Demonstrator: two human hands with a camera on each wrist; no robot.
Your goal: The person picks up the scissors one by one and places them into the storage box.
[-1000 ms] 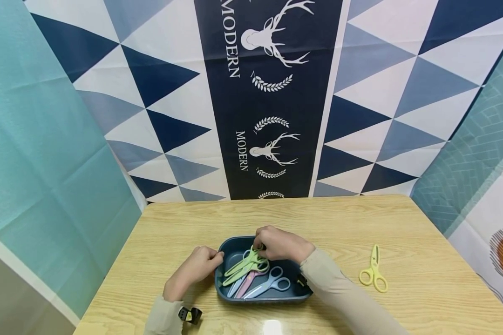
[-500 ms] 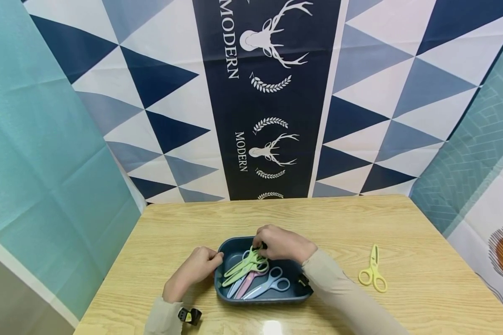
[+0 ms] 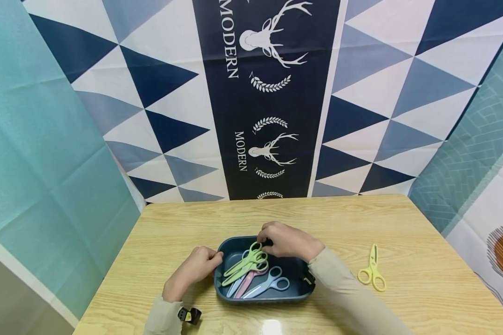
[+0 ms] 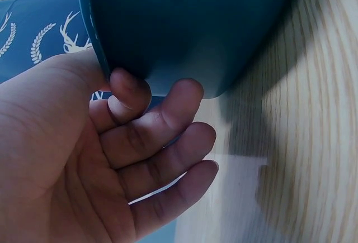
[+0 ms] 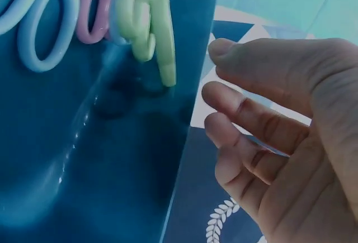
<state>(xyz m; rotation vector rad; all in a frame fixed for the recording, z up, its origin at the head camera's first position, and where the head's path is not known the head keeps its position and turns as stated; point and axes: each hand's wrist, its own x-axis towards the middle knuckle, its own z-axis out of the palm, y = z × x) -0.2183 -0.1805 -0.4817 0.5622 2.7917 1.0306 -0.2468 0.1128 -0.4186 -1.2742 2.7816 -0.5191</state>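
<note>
A dark blue rectangular bin (image 3: 295, 281) holds several pairs of scissors. Green scissors (image 3: 246, 268) lie on top at its left, over pink scissors (image 3: 248, 282); light blue scissors (image 3: 265, 286) lie nearer the front. My left hand (image 3: 197, 265) pinches the bin's left rim, with its fingers against the outer wall in the left wrist view. Above the bin's far side, my right hand (image 3: 289, 241) has loosely bent fingers. In the right wrist view a gap shows between those fingers and the green handles (image 5: 163, 42), and nothing is held.
Yellow scissors (image 3: 373, 271) lie on the wooden table (image 3: 176, 223) to the right of the bin, blades pointing away. Patterned cloth (image 3: 272, 102) hangs behind the table's back edge, and more cloth hangs at both sides.
My right hand has come away from the green scissors, slightly up and to the right, leaving them in the bin. The left hand has stayed on the rim.
</note>
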